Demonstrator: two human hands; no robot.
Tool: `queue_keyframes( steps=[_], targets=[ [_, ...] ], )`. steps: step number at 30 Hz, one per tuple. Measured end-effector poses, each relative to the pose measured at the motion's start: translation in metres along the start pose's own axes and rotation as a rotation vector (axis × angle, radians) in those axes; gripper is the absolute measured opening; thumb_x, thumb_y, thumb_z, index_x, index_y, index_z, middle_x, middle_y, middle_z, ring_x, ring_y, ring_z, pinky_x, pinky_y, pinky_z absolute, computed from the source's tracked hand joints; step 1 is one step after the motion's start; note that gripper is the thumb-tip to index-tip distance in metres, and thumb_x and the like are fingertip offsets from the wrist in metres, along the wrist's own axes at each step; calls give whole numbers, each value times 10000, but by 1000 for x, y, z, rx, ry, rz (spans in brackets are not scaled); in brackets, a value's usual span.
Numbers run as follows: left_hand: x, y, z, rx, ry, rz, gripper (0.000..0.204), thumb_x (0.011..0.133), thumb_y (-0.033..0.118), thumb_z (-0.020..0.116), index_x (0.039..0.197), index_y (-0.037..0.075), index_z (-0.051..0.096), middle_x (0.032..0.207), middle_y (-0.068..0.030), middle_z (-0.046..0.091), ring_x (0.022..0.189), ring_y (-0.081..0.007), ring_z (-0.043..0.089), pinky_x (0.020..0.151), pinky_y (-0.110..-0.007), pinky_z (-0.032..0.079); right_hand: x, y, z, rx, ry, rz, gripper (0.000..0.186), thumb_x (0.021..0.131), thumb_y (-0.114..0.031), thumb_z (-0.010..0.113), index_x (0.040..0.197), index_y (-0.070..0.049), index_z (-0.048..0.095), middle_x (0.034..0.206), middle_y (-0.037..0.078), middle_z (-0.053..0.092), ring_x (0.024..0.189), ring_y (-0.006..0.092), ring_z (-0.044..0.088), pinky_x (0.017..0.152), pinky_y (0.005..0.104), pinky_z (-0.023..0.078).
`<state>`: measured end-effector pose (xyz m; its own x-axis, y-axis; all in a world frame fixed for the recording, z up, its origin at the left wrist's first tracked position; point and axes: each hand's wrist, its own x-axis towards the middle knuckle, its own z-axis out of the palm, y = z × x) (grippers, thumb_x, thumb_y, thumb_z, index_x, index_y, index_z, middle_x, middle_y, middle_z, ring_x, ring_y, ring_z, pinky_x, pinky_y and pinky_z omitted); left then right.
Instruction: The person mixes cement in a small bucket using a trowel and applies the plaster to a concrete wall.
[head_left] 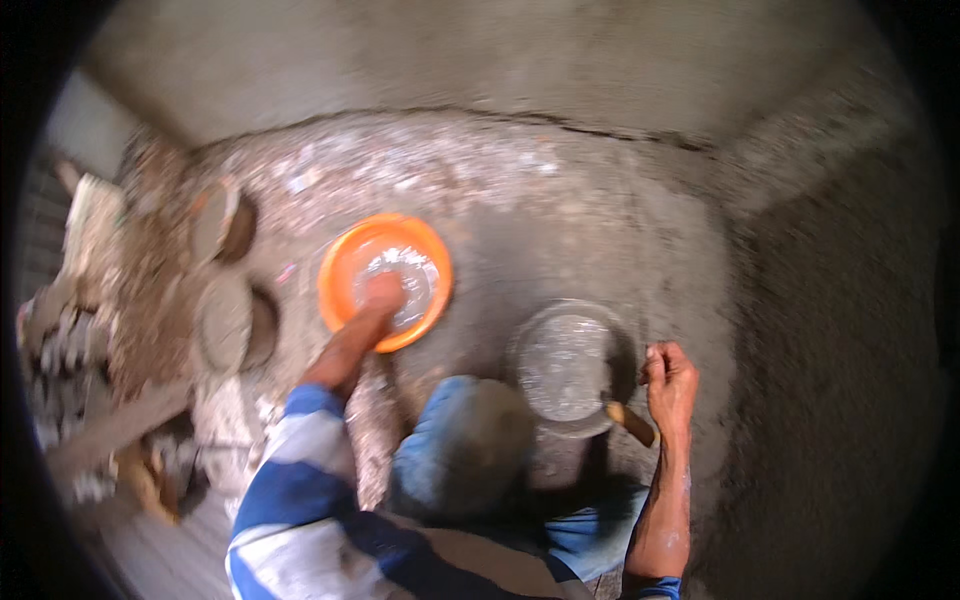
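My left hand (385, 290) reaches down into an orange plastic basin (330, 285) of cloudy water (415, 275). Its fingers are blurred and hidden in the water. On the right, my right hand (670, 378) is held with its fingers curled together beside a round grey pan (522, 375). Whatever those fingers may pinch is too small to make out. Wet grey mix, like cement, fills the pan (565, 365). A tool with a wooden handle (632, 424) leans on the pan's right rim, its handle just left of my right wrist; its head is hard to see.
Two round mud-coated containers, a far one (212, 225) and a nearer one (228, 325), stand at the left. Rubble and a wooden board (115, 435) lie at the lower left. A plastered wall (450, 60) closes the far side. My bent knee (470, 440) rises between basin and pan.
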<state>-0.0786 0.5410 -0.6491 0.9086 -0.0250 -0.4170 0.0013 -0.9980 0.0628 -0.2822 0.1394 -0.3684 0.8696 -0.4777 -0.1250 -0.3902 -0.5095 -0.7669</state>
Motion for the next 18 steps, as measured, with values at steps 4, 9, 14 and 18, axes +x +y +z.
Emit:
queue_keyframes(
  steps=[4, 9, 14, 18],
  targets=[
    [-41, -7, -85, -923, 100, -104, 315, 876, 220, 429, 926, 7, 656, 912, -233, 641, 847, -328, 644, 719, -439, 501, -20, 19, -103, -77, 83, -60, 158, 857, -115, 572, 922, 20, 622, 811, 93, 637, 742, 171, 591, 694, 294, 468],
    [-24, -46, -51, -112, 135, 155, 290, 852, 219, 506, 931, -13, 659, 883, -261, 633, 813, -373, 641, 716, -439, 498, -41, 59, -152, 684, 251, 119, 174, 847, -45, 532, 1005, -11, 597, 925, 75, 603, 775, 178, 587, 760, 350, 463],
    [-4, -93, -57, -429, 398, 95, 305, 873, 246, 542, 721, -15, 590, 584, -147, 574, 509, -269, 582, 490, -411, 473, -87, 107, -160, 187, 114, 180, 295, 856, -237, 631, 1069, -35, 599, 897, 80, 646, 876, 213, 612, 774, 374, 483],
    [-84, 2, -140, -752, 1134, 355, 221, 881, 149, 522, 759, -29, 572, 540, -97, 501, 512, -224, 523, 505, -388, 431, -152, 115, -226, -451, 327, -17, 301, 844, -266, 610, 717, 3, 562, 673, 106, 569, 614, 167, 473, 572, 377, 397]
  ],
)
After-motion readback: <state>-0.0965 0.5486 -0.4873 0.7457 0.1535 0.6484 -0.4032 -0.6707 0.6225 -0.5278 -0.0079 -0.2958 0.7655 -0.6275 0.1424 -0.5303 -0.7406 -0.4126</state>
